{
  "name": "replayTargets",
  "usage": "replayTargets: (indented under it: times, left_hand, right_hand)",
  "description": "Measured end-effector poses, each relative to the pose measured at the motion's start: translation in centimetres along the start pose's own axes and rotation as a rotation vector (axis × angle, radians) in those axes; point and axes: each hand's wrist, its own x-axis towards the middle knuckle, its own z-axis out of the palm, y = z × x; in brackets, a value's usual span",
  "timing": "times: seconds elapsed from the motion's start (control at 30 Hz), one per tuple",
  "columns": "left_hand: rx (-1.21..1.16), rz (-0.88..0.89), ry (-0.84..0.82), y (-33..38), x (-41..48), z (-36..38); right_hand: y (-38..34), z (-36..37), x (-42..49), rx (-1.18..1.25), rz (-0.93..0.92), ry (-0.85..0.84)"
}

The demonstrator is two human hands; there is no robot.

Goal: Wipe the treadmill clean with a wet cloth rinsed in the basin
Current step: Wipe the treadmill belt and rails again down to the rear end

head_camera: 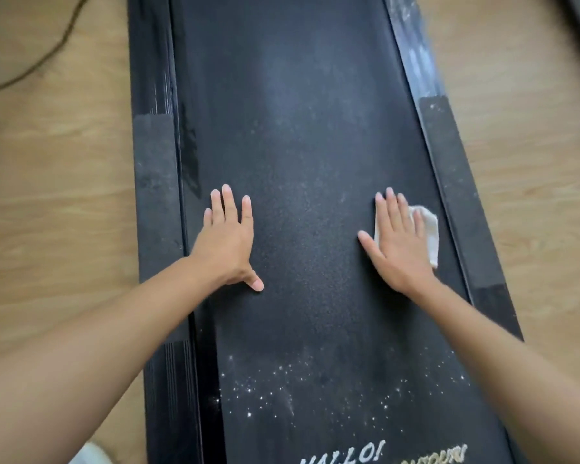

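Note:
The treadmill's black belt [302,145] runs up the middle of the view, dusty, with white specks near its lower end. My left hand [230,241] lies flat on the belt near its left edge, fingers straight and spread. My right hand [397,241] presses flat on a folded white cloth [429,232] near the belt's right edge. The cloth shows beside and under my fingers. No basin is in view.
Black side rails [156,182] with rough grip strips flank the belt on both sides. Wooden floor [57,182] lies to the left and right. A dark cable [37,58] curves over the floor at the upper left. White lettering [345,457] is printed at the belt's lower end.

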Motion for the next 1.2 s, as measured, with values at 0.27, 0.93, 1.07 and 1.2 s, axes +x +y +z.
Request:
replayTargets:
  times: [0.27, 0.93, 1.07, 1.2]
  left_hand:
    - [-0.033, -0.026, -0.010, 0.2, 0.4, 0.2]
    - [-0.038, -0.009, 0.018, -0.1, 1.3, 1.0]
    - [-0.021, -0.006, 0.018, 0.0, 1.4, 1.2]
    - [-0.006, 0.004, 0.016, -0.1, 1.5, 1.4]
  right_hand:
    - [4.7, -2.7, -3.6, 0.006, 0.066, -0.047]
    - [0.2, -12.2, 16.5, 0.039, -0.028, 0.347]
    - [0.0, -7.9, 14.2, -0.031, 0.061, 0.132]
    - [-0.5, -8.9, 17.1, -0.012, 0.012, 0.271]
